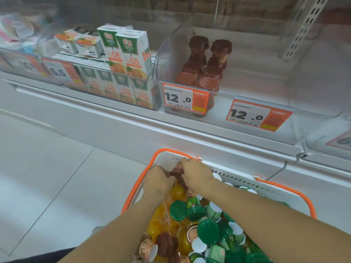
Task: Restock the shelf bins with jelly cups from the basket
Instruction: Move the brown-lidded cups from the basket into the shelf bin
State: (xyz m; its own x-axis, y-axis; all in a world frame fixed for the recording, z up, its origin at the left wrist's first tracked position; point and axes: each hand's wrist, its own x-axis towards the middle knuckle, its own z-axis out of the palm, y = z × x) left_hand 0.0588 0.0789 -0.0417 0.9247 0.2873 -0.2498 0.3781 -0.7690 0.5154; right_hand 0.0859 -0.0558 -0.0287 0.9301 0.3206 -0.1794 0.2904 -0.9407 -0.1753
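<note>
down in the white basket (247,184) with the orange rim, at its far end, both hands met over the same brown jelly cups (176,170). the left hand (158,180) was curled shut around one from the left, and the right hand (196,174) was closed on them from the right, knuckles up. behind the wrists the basket lay heaped with orange jelly cups (177,190) and green-lidded cups (208,231). up on the shelf, the clear bin (284,109) held a short stacked row of brown cups (203,61), with juice cartons (131,52) next door.
</note>
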